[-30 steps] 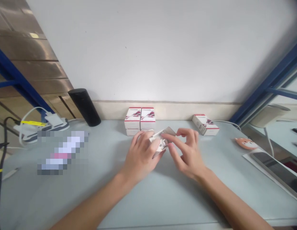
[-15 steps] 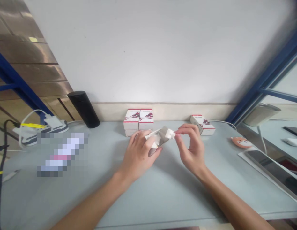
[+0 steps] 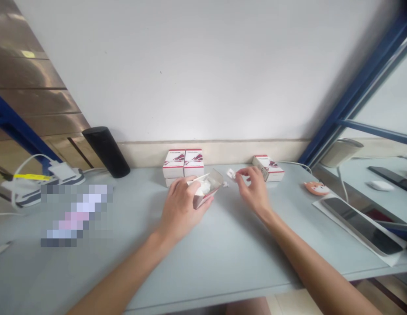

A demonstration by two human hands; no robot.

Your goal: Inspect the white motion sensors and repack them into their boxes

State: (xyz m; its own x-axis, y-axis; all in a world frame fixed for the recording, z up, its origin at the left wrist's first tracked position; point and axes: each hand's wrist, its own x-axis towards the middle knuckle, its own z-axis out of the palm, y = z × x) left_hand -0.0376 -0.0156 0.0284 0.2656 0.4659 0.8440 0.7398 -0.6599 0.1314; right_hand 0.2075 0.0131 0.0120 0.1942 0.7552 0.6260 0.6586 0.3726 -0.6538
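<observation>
My left hand point(image 3: 180, 208) is closed round a small opened carton point(image 3: 206, 189), held just above the pale table point(image 3: 223, 258), with white contents showing at its open end. My right hand point(image 3: 254, 190) is pinched on a small white piece point(image 3: 231, 173) a short way to the right of the carton's mouth. A stack of red-and-white boxes point(image 3: 182, 162) stands against the wall right behind the carton. Another red-and-white box point(image 3: 269, 168) lies just beyond my right hand.
A black cylinder point(image 3: 106, 151) leans at the back left, beside a white power strip with cables point(image 3: 42, 180). An orange animal-shaped object point(image 3: 316, 188) and a phone on white paper point(image 3: 360, 223) lie at the right. A blue frame post point(image 3: 350, 96) rises on the right.
My right hand has pulled the small white piece out of the carton and away to the right. The left hand has kept hold of the carton. The camera has shifted right.
</observation>
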